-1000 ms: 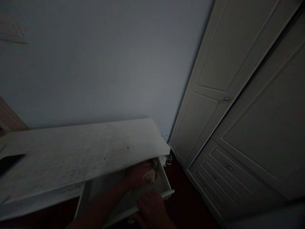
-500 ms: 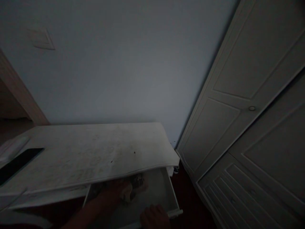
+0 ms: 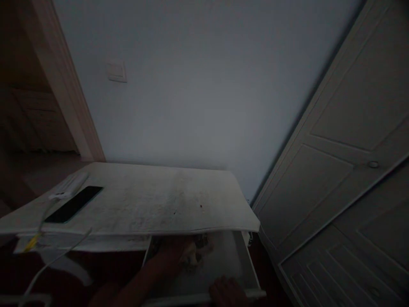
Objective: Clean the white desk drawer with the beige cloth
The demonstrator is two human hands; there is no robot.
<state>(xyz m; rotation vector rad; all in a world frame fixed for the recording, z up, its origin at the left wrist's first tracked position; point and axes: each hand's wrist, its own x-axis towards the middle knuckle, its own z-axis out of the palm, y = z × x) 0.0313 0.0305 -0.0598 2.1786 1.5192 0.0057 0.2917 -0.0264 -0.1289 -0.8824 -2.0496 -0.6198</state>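
Observation:
A white drawer [image 3: 230,263] is pulled out beneath the worn white desk [image 3: 140,192]. My left hand [image 3: 175,253] reaches inside it, closed on a pale crumpled cloth [image 3: 191,256] that touches the drawer bottom. Dim light hides most of those fingers. Beside the cloth, toward the back, lie small dark items [image 3: 202,241] too dark to name, partly under the desktop. My right hand [image 3: 227,291] grips the front edge of the drawer, its fingers curled over the top.
A dark smartphone [image 3: 75,204] and a white object [image 3: 68,185] lie on the desk's left end. A pale cable [image 3: 53,266] hangs at the front left. The wardrobe [image 3: 332,170] stands at right, a light switch [image 3: 116,71] on the wall.
The view has turned left, so desk and drawer appear farther right and more of the doorway shows. My left hand still holds the cloth inside the drawer; my right stays on its front edge.

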